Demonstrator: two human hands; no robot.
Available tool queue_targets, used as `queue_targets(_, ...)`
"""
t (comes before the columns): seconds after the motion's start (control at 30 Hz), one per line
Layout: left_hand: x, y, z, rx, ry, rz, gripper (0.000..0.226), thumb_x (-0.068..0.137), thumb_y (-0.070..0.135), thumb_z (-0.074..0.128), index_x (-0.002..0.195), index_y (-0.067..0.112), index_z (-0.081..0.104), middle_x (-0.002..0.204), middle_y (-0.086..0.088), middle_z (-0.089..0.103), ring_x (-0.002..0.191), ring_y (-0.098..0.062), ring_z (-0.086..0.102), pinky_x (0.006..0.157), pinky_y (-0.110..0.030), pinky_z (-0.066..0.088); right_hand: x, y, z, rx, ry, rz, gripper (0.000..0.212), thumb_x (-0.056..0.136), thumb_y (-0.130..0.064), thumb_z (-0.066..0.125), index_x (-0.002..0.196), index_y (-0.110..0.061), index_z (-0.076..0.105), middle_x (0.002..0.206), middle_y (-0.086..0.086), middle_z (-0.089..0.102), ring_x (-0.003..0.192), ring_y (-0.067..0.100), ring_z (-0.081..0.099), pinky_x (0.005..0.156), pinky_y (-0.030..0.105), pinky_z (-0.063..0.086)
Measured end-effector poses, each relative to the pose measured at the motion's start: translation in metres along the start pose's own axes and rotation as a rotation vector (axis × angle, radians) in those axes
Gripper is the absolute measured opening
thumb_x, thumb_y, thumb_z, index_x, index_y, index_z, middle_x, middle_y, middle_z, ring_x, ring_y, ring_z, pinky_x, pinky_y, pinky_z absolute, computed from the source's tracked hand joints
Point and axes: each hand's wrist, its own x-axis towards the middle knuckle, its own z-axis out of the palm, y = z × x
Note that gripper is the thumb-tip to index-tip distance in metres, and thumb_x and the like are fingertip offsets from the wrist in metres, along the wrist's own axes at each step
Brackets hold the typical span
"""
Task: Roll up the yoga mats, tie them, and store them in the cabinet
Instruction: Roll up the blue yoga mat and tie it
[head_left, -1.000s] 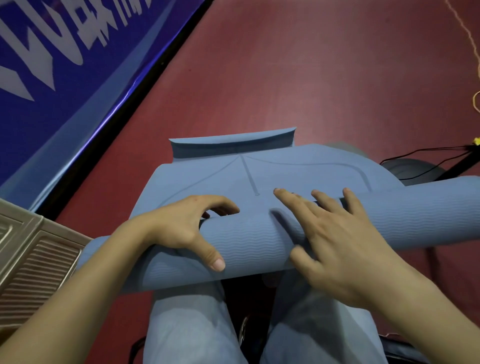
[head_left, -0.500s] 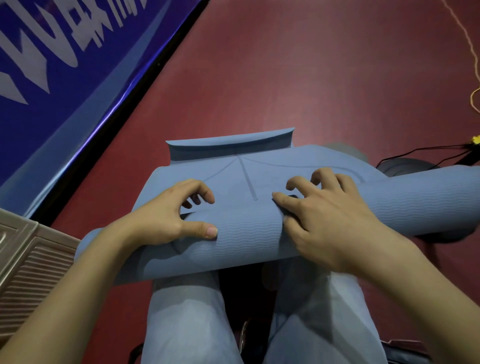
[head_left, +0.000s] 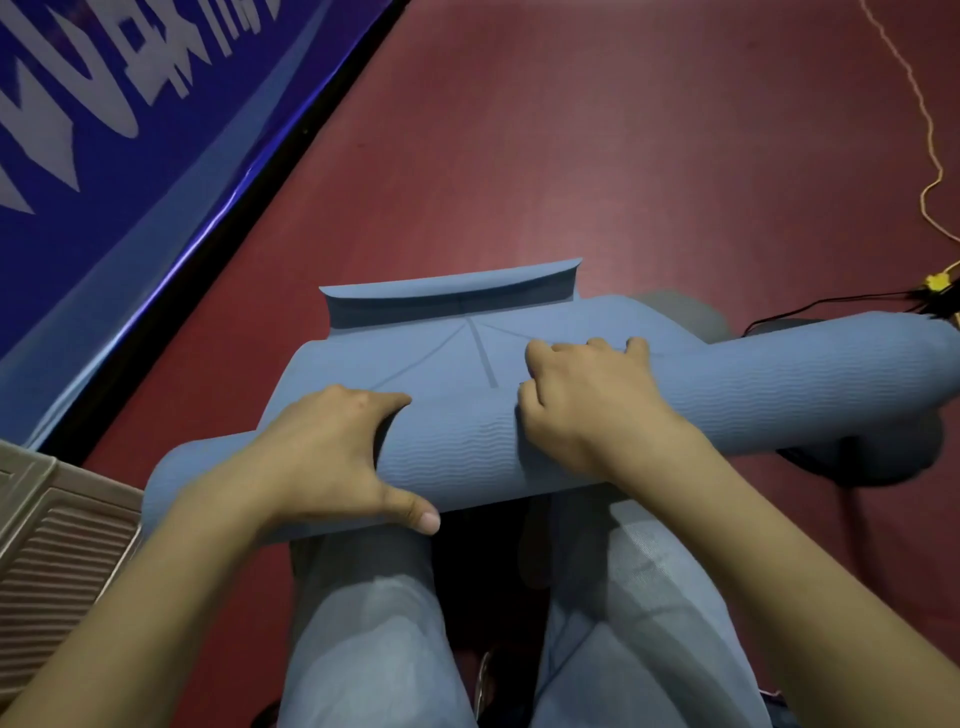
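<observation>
Two hands, left hand (head_left: 322, 457) and right hand (head_left: 587, 405), grip the ribbed blue foam yoga mat roll (head_left: 467, 447); uneven pressure could skew it.

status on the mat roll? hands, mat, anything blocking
Left hand and right hand both grip the roll. Blue yoga mat mostly rolled, short flat tail left ahead, untied. Black cable on floor at right, clear of tail.

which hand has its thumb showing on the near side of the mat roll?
The left hand: its thumb lies along the near face of the rolled mat. The right hand shows only curled fingers on top.
</observation>
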Motion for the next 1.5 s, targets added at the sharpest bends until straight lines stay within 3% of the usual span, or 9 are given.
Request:
queue_targets(0.1,0.011,0.006,0.004,0.083,-0.047,-0.060,0.104,0.028,0.090,0.073,0.115,0.037,0.054,0.107,0.018,0.064,0.101,-0.015,0.062,0.082,-0.038,0.053,0.012,0.000,0.008,0.032,0.042,0.007,0.027,0.099,-0.036,0.026,0.084,-0.018,0.041,0.092,0.005,0.056,0.088,0.033,0.051,0.100,0.059,0.032)
queue_targets(0.3,0.016,0.008,0.008,0.097,-0.034,-0.086,0.107,0.025,0.089,0.073,0.113,0.032,0.052,0.104,0.014,0.063,0.094,-0.016,0.061,0.082,-0.039,0.054,0.026,-0.003,0.004,-0.094,0.006,-0.092,0.068,0.096,-0.073,0.018,0.066,-0.019,0.046,0.074,0.002,0.049,0.082,0.031,0.052,0.106,0.067,0.026)
queue_targets(0.53,0.011,0.030,-0.005,0.323,-0.068,-0.057,0.083,0.037,0.085,0.075,0.089,0.023,0.052,0.079,0.005,0.056,0.070,-0.015,0.054,0.063,-0.034,0.046,0.021,-0.004,-0.001,-0.031,-0.004,-0.115,0.064,0.098,-0.071,0.023,0.067,-0.019,0.042,0.082,0.004,0.050,0.083,0.029,0.048,0.098,0.053,0.036)
queue_targets(0.73,0.007,0.032,-0.009,0.212,-0.147,-0.024,0.087,0.028,0.089,0.073,0.082,0.022,0.061,0.076,0.004,0.063,0.068,-0.016,0.060,0.065,-0.035,0.055,0.009,0.006,-0.009,-0.003,-0.130,-0.093,0.061,0.096,-0.071,0.029,0.068,-0.019,0.044,0.073,-0.001,0.042,0.083,0.029,0.049,0.083,0.044,0.039)
queue_targets(0.87,-0.009,0.041,-0.007,0.141,-0.200,-0.014,0.087,0.027,0.089,0.075,0.081,0.022,0.062,0.077,0.006,0.065,0.069,-0.015,0.062,0.068,-0.037,0.057,-0.009,0.009,-0.007,-0.014,-0.162,-0.103,0.060,0.093,-0.070,0.034,0.065,-0.018,0.048,0.071,-0.001,0.047,0.071,0.024,0.048,0.072,0.039,0.037)
queue_targets(1.03,-0.036,0.053,0.012,0.071,-0.308,0.032,0.088,0.027,0.092,0.073,0.080,0.022,0.061,0.076,0.008,0.065,0.070,-0.015,0.063,0.070,-0.036,0.057,-0.047,0.012,0.000,-0.062,-0.251,-0.084,0.066,0.091,-0.076,0.031,0.063,-0.017,0.044,0.071,0.001,0.047,0.076,0.029,0.048,0.069,0.038,0.036)
queue_targets(1.2,-0.043,0.051,0.019,0.127,-0.287,0.023,0.089,0.029,0.094,0.069,0.082,0.023,0.061,0.079,0.007,0.064,0.072,-0.017,0.062,0.073,-0.036,0.057,-0.067,0.008,0.006,-0.026,-0.152,-0.089,0.065,0.093,-0.075,0.025,0.066,-0.020,0.047,0.071,0.002,0.048,0.078,0.029,0.047,0.067,0.038,0.036)
queue_targets(1.4,-0.022,0.035,0.009,-0.219,-0.341,-0.035,0.073,0.028,0.073,0.088,0.079,0.025,0.069,0.076,0.015,0.072,0.069,-0.003,0.067,0.064,-0.028,0.057,-0.056,0.015,0.018,-0.076,0.112,-0.127,0.053,0.099,-0.063,0.015,0.085,-0.022,0.046,0.081,-0.001,0.052,0.086,0.026,0.046,0.073,0.038,0.029)
queue_targets(1.5,-0.010,0.024,0.011,-0.363,-0.346,-0.015,0.073,0.030,0.064,0.093,0.089,0.026,0.072,0.086,0.016,0.074,0.079,-0.003,0.070,0.076,-0.036,0.060,-0.059,0.020,0.027,-0.112,0.243,-0.136,0.059,0.096,-0.061,0.017,0.087,-0.022,0.060,0.088,-0.001,0.059,0.092,0.027,0.054,0.078,0.041,0.036)
